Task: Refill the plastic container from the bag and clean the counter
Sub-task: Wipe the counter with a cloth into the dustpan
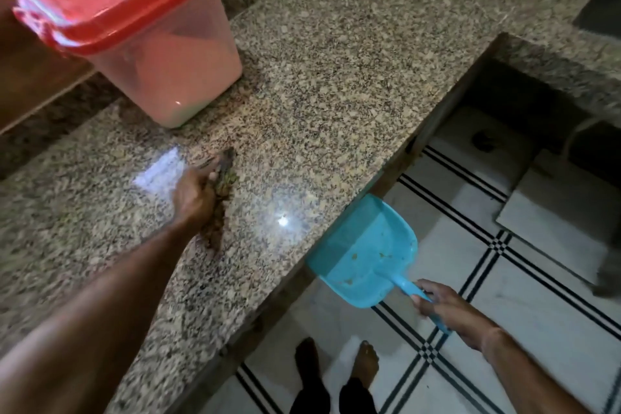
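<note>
A clear plastic container [174,54] with a red lid stands shut at the back left of the speckled granite counter [336,77]. My left hand [193,197] rests on the counter, closed around a small brownish brush or scrubber [225,168], blurred; brown crumbs [215,232] lie beside my wrist. My right hand [443,307] grips the handle of a blue dustpan [366,255], held just below the counter's front edge. A few crumbs lie in the pan. No bag is in view.
The counter's edge runs diagonally from lower left to upper right, with a recess [504,118] under it at the right. Below is a white tiled floor [504,279] with black stripes, where my bare feet [336,363] stand. A wooden ledge [33,77] lies behind the container.
</note>
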